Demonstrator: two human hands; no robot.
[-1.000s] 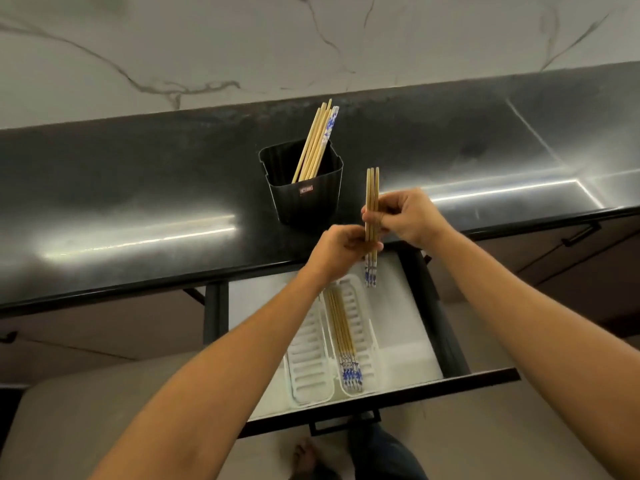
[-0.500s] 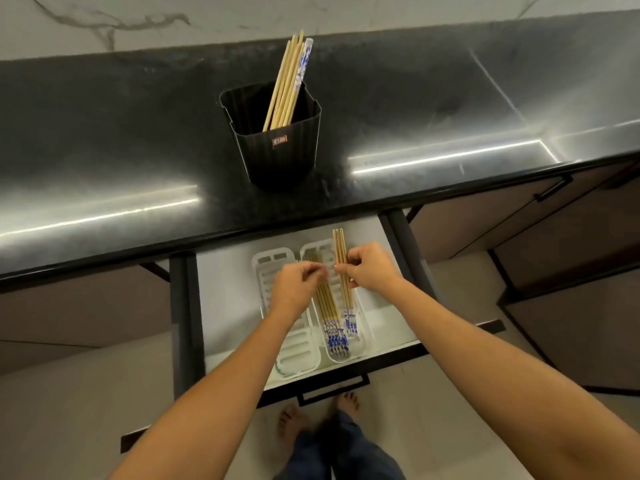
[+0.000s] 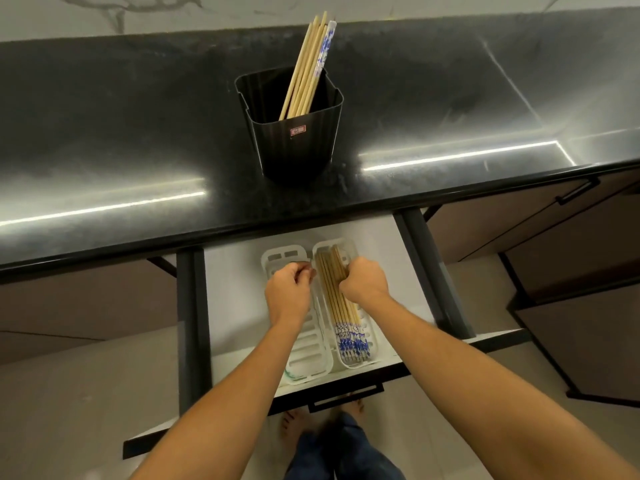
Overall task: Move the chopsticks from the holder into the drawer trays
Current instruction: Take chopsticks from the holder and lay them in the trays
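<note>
A black ribbed holder stands on the dark counter with several wooden chopsticks leaning in it, one with a blue-and-white end. Below, the open drawer holds two white slotted trays side by side. The right tray carries several chopsticks with blue patterned ends toward me. The left tray looks bare. My right hand is closed on a pair of chopsticks lying low in the right tray. My left hand hovers over the left tray, fingers curled, nothing visibly in it.
The black counter edge overhangs the back of the drawer. Dark drawer rails flank both sides, and a handle sits at the drawer front. Cabinet fronts lie to the right. My feet stand on the tiled floor below.
My right hand brought a pair of chopsticks down from above the counter edge into the right tray. My left hand let go of them and shifted left. The view tilted downward.
</note>
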